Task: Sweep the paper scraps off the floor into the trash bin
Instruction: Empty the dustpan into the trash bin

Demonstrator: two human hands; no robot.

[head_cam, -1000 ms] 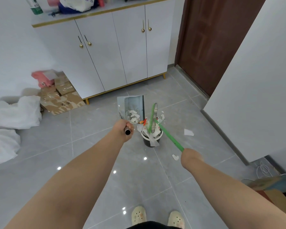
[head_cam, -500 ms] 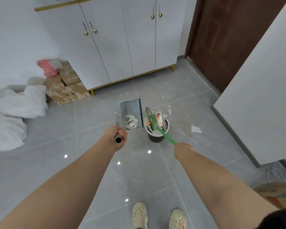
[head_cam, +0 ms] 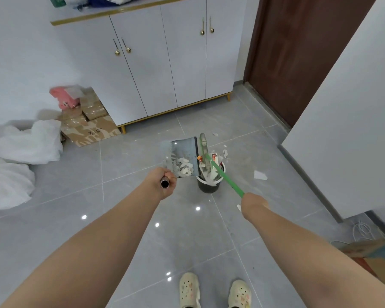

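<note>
We look down on a grey tiled floor [head_cam: 142, 230] with both bare arms stretched forward. The left hand [head_cam: 161, 181] is curled tight round the end of a metal tube, the handle of a grey dustpan [head_cam: 183, 150]. The dustpan hangs just left of the trash bin [head_cam: 209, 186], its dark right edge next to the bin's rim; we cannot tell whether the two touch. A heap of white paper scraps [head_cam: 183, 167] lies in the dustpan, bunched at the end nearer the hand.

The right hand [head_cam: 253, 203] is closed on the green stick of a broom [head_cam: 226, 177]. We see it from the back, so the fingers themselves are hidden. The stick runs up and left across the mouth of the bin, and the broom's head stands just beyond the bin, beside the dustpan's far corner.

The bin is a small dark pail with a white liner, stuffed with paper and a red printed wrapper that rise above its rim. Loose scraps lie on the tiles: a larger white one [head_cam: 260, 175] to the right of the bin, a small one [head_cam: 239, 207] next to the right hand, and a few bits beyond the bin.

A white cabinet [head_cam: 165, 63] and a brown door [head_cam: 298, 52] stand behind. Flattened cardboard [head_cam: 91, 130] and white bags [head_cam: 25, 143] lie on the left. Two pale shoes [head_cam: 189, 290] show at the bottom.
</note>
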